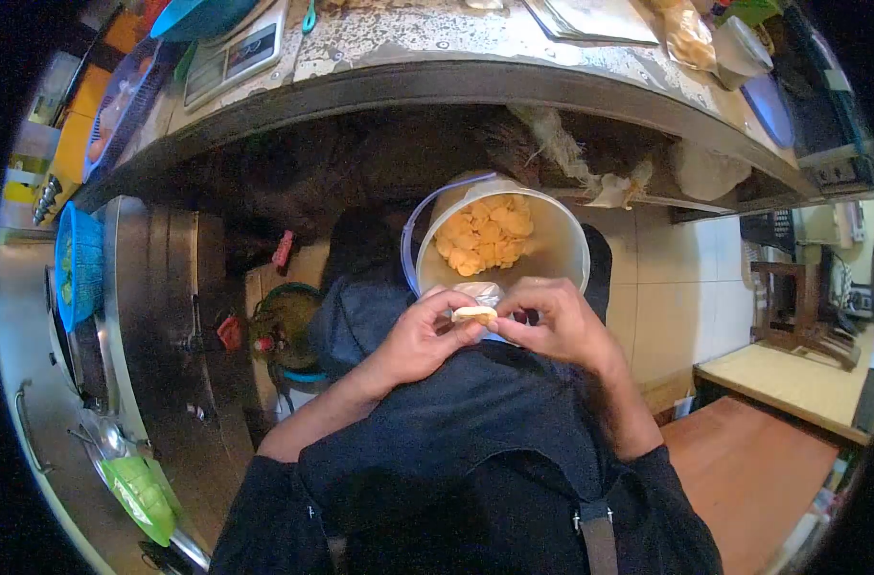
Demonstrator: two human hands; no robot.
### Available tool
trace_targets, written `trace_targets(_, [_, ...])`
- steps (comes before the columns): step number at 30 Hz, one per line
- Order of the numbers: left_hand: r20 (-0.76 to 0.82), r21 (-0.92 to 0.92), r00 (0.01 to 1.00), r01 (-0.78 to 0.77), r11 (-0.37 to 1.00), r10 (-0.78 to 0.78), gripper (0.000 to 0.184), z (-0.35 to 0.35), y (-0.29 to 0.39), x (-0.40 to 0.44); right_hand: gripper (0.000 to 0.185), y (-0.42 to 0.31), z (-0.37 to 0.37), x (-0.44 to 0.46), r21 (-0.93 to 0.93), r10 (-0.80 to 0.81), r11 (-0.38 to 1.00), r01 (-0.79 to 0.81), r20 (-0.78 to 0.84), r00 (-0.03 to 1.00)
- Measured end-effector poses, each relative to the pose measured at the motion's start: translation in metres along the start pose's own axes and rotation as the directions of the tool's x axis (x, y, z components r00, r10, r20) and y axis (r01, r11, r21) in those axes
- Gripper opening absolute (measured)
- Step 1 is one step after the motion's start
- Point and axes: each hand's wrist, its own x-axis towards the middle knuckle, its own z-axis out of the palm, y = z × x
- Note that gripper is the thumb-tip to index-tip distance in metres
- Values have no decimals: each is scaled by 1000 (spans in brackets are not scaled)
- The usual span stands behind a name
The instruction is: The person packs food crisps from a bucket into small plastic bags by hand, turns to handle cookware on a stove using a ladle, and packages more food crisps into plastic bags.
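Between my two hands is a small pale round piece (pixel 473 313), soft-looking, with an orange-brown patch on its lower side. My left hand (pixel 425 329) pinches it between thumb and fingers. At its right edge, my right hand (pixel 550 321) has thumb and forefinger closed on it. Just beyond both hands stands a whitish bucket (pixel 563 244) with a bluish handle, between my knees. Many flat, round orange pieces (pixel 483 235) lie heaped inside it. A pale, shiny thing (pixel 479 290), perhaps clear plastic, shows just past my fingers; its kind is unclear.
A worn worktop (pixel 379 57) runs across ahead, bearing a scale (pixel 236 65) and papers (pixel 590 19). On the left are a blue basket (pixel 80 266) and a green packet (pixel 138 498). A dark green basin (pixel 288 331) sits low at left. A brown tabletop (pixel 748 479) lies right.
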Motion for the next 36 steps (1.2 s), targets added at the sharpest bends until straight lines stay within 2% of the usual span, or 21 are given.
trace_targets(3, [-36,-56,997,68,996,-70,21,-1,6,-2,15,18,-10,18,162,-42,987,18,145,988])
trace_targets(6, [-66,-110,995,61,992,-69,25,-4,4,-5,18,77,-5,54,48,249,967,-249,17,968])
trace_targets(8, [-55,-159,996,58,986,-68,26,-8,-5,-9,31,132,21,89,-290,401,874,-390,-22,916])
trace_targets(10, [-77,-234,995,44,971,-64,27,-6,-7,-12,40,172,54,112,-431,402,833,-347,42,915])
trace_targets(13, [-118,-333,985,76,940,-122,28,-8,-3,-12,48,249,120,125,-472,353,793,-384,-157,922])
trace_targets(16, [-156,-424,964,130,896,-214,29,-14,-7,-18,45,213,124,107,-414,403,794,-446,-192,895])
trace_targets(17, [-166,-454,956,144,879,-242,29,-16,-11,-18,42,225,121,115,-451,442,795,-406,-29,897])
trace_targets(20, [-72,-658,990,47,752,-125,29,-17,-17,-15,40,217,119,110,-544,454,760,-355,53,890])
trace_targets(23, [-32,-661,995,52,749,-98,28,-20,-21,-11,36,202,102,109,-628,521,697,-345,113,846])
trace_targets(26, [-45,-692,993,49,721,-111,28,-21,-16,-9,26,182,73,107,-456,468,780,-429,-29,883])
trace_targets(27, [-42,-715,994,39,698,-99,29,-20,-14,-6,26,198,75,102,-403,444,789,-463,-147,884])
trace_targets(28, [-39,-737,995,33,675,-91,29,-21,-11,-4,26,187,65,95,-195,503,831,-520,-134,854])
trace_targets(30, [-47,-760,994,27,650,-97,32,-20,-7,-1,24,135,32,77,234,606,783,-577,-71,793])
trace_targets(33, [-67,-766,991,23,642,-115,38,-19,-6,3,23,86,6,45,536,596,683,-496,-17,803])
trace_targets(36, [-73,-785,991,12,619,-112,38,-17,-7,8,20,66,-1,19,707,578,625,-333,-132,805])
